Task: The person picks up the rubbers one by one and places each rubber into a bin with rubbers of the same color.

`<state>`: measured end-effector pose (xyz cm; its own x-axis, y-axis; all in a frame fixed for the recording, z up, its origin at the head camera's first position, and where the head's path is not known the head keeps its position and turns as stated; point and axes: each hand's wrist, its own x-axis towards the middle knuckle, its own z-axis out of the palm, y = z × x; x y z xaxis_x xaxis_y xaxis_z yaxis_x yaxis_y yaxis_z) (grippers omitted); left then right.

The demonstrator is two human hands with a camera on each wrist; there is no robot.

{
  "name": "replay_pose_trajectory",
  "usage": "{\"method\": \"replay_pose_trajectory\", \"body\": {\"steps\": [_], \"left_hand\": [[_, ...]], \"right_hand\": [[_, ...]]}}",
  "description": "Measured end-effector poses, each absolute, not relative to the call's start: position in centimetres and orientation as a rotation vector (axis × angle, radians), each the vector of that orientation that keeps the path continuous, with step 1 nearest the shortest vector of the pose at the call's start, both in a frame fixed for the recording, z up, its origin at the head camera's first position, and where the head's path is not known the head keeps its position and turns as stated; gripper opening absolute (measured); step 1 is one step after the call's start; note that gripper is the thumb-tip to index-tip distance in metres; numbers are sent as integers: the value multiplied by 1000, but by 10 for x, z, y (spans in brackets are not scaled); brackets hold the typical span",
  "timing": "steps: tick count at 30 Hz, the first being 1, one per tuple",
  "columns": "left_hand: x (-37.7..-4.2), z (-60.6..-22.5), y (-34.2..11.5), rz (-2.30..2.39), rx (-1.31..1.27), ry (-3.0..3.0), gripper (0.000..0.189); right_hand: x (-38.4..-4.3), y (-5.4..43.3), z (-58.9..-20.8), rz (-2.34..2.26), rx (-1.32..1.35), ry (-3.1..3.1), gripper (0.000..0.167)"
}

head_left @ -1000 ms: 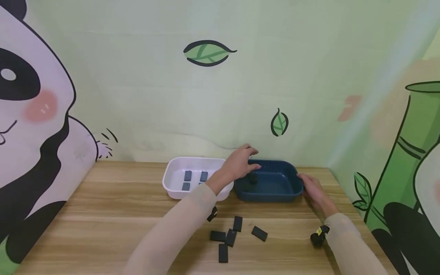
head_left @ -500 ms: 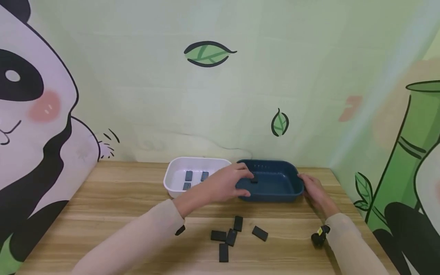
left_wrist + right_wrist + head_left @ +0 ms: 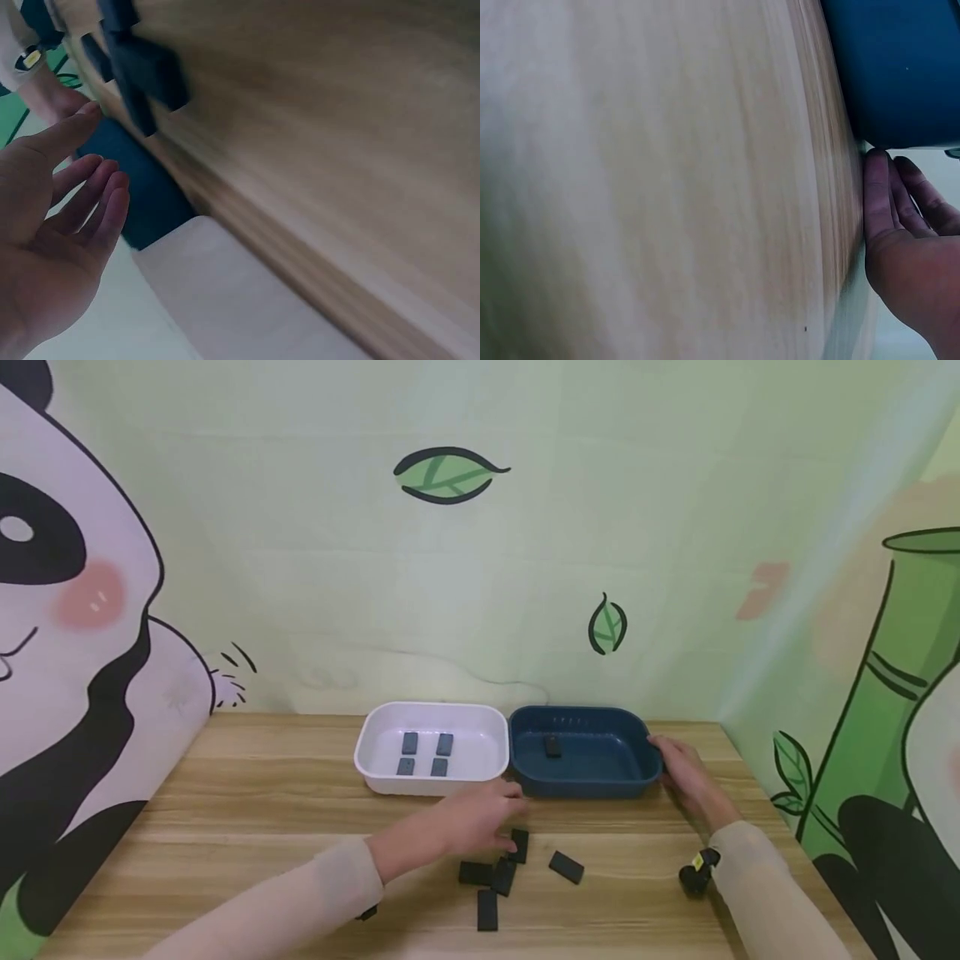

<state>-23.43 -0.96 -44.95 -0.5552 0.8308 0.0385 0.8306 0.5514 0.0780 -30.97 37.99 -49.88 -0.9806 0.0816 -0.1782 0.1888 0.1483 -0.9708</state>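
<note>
My left hand [image 3: 468, 818] hangs over the table just in front of the white tray [image 3: 365, 777], its fingers apart and nothing between them. Its fingertips are close to a small black rectangular tile [image 3: 519, 845]. Several more black tiles, such as one lying crosswise [image 3: 476, 872], lie loosely grouped beneath and beside it. My right hand [image 3: 686, 772] rests at the right end of the dark blue tray [image 3: 592, 790]. In the right wrist view its straight fingers [image 3: 877, 187] touch the tray's end, and the thumb is hidden. One dark tile [image 3: 552, 746] lies inside the blue tray.
Inside the white tray, several grey-blue tiles [image 3: 409, 743] lie in two rows. Both trays stand side by side at the back of the wooden table [image 3: 262, 827], before a printed cloth wall [image 3: 315, 568]. A single black tile [image 3: 566, 867] lies apart to the right.
My left hand has come back from over the blue tray, moving left and toward me to the loose tiles. The tile in the blue tray is now uncovered. My right hand has stayed put.
</note>
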Motion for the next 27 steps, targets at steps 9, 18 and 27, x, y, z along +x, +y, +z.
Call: {"method": "replay_pose_trajectory", "body": {"steps": [9, 18, 27], "left_hand": [[-241, -468, -9, 146, 1500, 2703, 40], [-240, -472, -7, 171, 1434, 2698, 36], [-238, -471, -4, 165, 1373, 2679, 37]], "right_hand": [[-310, 381, -497, -1976, 252, 2314, 45], [-310, 380, -497, -1968, 259, 2333, 44], [-310, 379, -499, -2006, 268, 2324, 33]]}}
